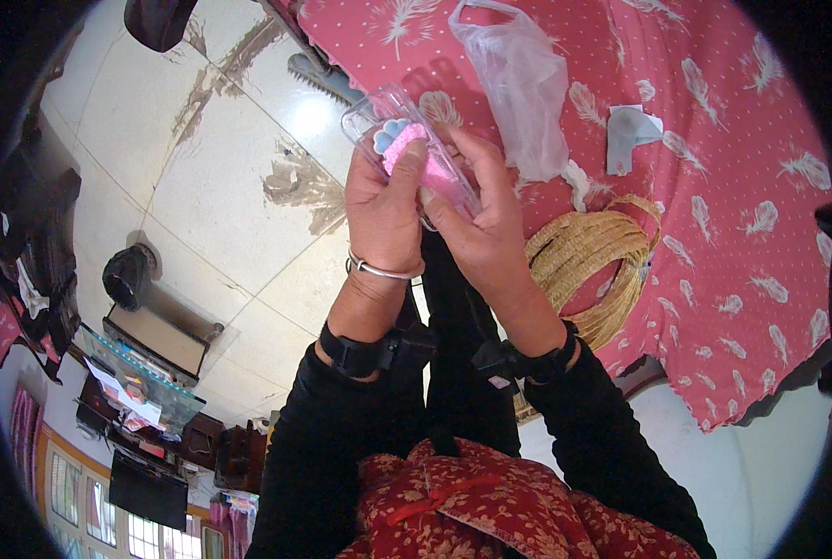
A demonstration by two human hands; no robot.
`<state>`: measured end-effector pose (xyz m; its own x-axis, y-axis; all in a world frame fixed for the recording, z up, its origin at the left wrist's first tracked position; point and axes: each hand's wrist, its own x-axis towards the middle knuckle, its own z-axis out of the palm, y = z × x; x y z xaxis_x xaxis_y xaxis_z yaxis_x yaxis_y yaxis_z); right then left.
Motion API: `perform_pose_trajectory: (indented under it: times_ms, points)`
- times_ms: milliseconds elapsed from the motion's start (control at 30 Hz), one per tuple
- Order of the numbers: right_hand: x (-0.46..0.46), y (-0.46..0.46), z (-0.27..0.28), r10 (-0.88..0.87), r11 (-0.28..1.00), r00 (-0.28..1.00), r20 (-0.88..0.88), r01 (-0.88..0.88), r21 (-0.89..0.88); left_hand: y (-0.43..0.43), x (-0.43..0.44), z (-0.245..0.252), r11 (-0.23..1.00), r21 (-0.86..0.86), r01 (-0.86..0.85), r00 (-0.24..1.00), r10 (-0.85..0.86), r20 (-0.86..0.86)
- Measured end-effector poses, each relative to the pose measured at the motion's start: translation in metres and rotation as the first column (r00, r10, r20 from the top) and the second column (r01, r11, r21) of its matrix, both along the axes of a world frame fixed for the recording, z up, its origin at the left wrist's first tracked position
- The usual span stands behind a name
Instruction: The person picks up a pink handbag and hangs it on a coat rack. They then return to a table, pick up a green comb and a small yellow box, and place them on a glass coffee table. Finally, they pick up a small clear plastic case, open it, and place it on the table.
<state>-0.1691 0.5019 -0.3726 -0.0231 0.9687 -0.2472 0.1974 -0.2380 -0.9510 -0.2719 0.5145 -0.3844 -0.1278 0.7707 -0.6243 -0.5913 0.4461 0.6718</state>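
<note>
A clear plastic case (461,192) is between my two hands, tilted over the edge of the red bedspread. Through or on it I see a fuzzy pink piece (403,145) and a blue-and-white scalloped shape (389,135); whether these lie inside cannot be told. My left hand (381,195) grips the case from the left, its thumb pressed on the pink piece. On the right side, my right hand (486,209) holds the case's lower end with thumb and fingers. The fingers under the case are mostly hidden.
On the red feather-print bedspread (727,230) lie a translucent plastic bag (524,98), a coil of braided straw (584,251) and a folded grey-white piece (629,136). A bristled brush (325,77) is by the bed edge. Across the tiled floor (206,168) stands a glass-topped table (178,412).
</note>
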Motion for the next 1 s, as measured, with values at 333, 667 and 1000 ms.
perform_pose_trajectory:
  times_ms: [333,667,1000]
  points:
    - [0.004,0.006,-0.004,0.083,0.98,0.989,0.124,-0.103,0.167,0.004,0.0,0.003,0.996,-0.046,0.08,0.997,-0.079,0.013]
    - [-0.003,0.003,-0.004,0.041,0.981,0.963,0.265,-0.09,0.174,0.004,0.004,-0.003,0.998,0.052,-0.023,0.942,0.004,0.336]
    - [0.002,0.005,-0.007,0.036,0.983,0.956,0.29,-0.086,0.16,0.007,0.014,-0.007,0.996,0.093,0.011,0.993,-0.022,0.116]
